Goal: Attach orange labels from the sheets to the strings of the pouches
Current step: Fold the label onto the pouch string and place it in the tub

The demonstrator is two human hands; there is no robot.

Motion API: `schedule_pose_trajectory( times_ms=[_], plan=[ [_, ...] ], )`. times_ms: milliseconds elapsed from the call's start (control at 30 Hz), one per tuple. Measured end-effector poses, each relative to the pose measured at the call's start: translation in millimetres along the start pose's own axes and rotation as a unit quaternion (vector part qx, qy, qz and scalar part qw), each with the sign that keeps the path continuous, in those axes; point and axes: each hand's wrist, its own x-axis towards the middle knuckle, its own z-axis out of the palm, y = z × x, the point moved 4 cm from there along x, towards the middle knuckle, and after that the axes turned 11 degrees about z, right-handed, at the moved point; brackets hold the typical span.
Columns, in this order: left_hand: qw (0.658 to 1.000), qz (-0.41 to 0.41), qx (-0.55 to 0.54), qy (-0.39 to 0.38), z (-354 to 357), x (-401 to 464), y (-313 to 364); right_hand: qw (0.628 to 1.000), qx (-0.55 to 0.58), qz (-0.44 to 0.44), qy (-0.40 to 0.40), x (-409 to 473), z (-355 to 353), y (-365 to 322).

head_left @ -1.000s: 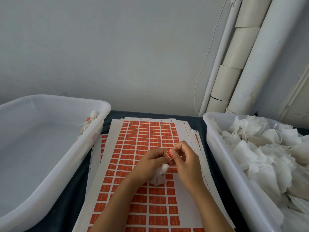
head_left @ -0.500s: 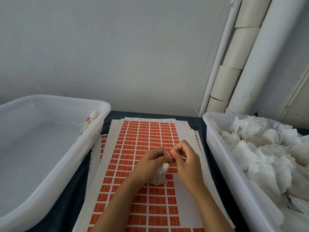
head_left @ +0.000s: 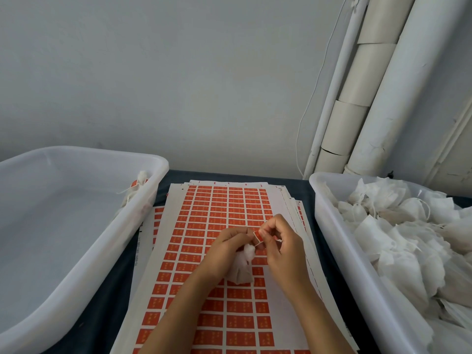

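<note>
Now, head view, mid-labelling: one orange label [head_left: 257, 236] pinched off the sheet and held up between both hands, right over the stack of label sheets [head_left: 217, 215] in the middle of the tabletop [head_left: 163, 182]. Left hand [head_left: 227, 249] curled at the neck of a small white pouch [head_left: 241, 269], fingers [head_left: 236, 232] closed narrow near the label's left edge, the pouch hanging just below and resting on the sheet. Right hand [head_left: 281, 249] arched, wrist low and to the near right, thumb and forefinger pinching the label's right side, remaining fingers tucked under. String itself too thin to make out clearly; seemingly caught at the label. Judged as the folding step: label to be pressed shut around the string, sticky faces meeting squarely, with a firm squeeze from both pinches. After that, probably a drop into the left bin [head_left: 84, 159], where one finished pouch [head_left: 139, 182] with an orange tag sits at the far right wall. Right bin [head_left: 332, 226] heaped with unlabelled pouches [head_left: 398, 226], so plenty left to do.
</note>
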Motion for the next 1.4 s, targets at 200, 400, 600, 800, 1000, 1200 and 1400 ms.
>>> schedule_pose_trajectory(
  times_ms=[200,400,600,800,1000,1200,1400],
  plan=[
    [0.999,0.024,0.022,0.016,2.6,1.6,-0.9,1.0,-0.004,-0.008,0.0,-0.2,0.9,0.5],
    [0.997,0.043,0.055,0.016,1.8,3.1,-1.0,0.999,-0.024,0.029,0.022,0.2,0.8,6.1],
    [0.997,0.047,0.055,0.04,-2.5,3.0,-4.1,0.995,-0.017,0.1,-0.002,2.6,1.0,8.8],
    [0.999,0.038,0.024,0.027,0.7,3.4,-1.6,0.979,0.078,0.171,-0.079,1.5,11.6,17.2],
    [0.999,0.041,0.026,0.005,2.3,2.9,0.1,0.986,0.071,0.141,-0.057,2.7,6.5,14.1],
    [0.999,0.036,0.019,-0.008,0.5,3.3,-2.8,0.983,0.082,0.15,-0.061,2.0,9.1,15.0],
    [0.995,-0.031,0.095,-0.027,1.5,0.2,-9.5,0.981,0.104,0.155,-0.056,2.5,8.4,20.1]
  ],
)
